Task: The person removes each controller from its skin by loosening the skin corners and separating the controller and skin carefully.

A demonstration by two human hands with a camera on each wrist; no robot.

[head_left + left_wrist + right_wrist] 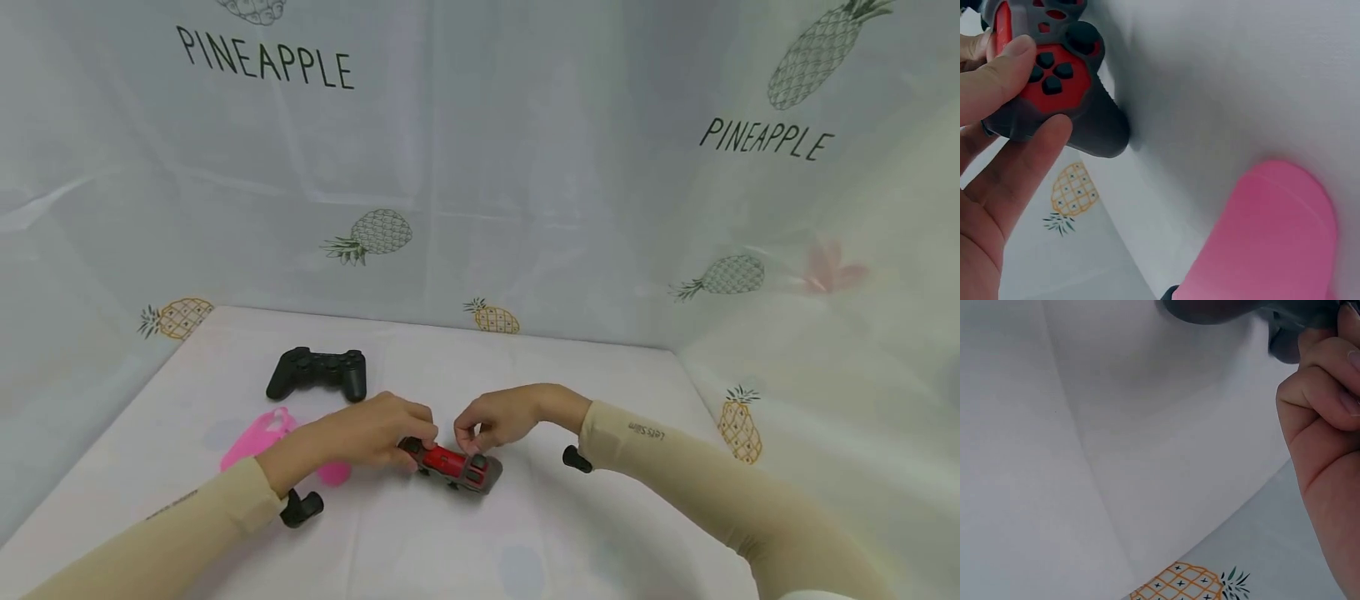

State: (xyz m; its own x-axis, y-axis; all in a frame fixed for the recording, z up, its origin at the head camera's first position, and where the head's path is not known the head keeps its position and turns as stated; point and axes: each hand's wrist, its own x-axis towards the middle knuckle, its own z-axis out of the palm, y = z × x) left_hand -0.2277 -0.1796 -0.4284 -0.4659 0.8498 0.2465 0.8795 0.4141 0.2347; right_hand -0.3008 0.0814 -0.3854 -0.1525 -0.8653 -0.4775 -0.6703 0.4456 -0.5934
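Observation:
A red game controller (450, 461) in a dark grey cover (1099, 125) is held tilted above the white table in the head view. My left hand (375, 429) grips one end of it. In the left wrist view the left thumb (1007, 78) lies on the red face beside the direction buttons, with a finger against the lower edge. At the controller's far side, my right hand (502, 417) has curled fingers and pinches its edge. The right wrist view shows those curled fingers (1319, 394) against the dark cover; the exact contact is partly out of frame.
A black game controller (318, 371) lies towards the back left of the table. Partly behind the left forearm is a pink controller cover (251, 437), also large in the left wrist view. A pineapple-print curtain (525, 208) hangs around the table (585, 533).

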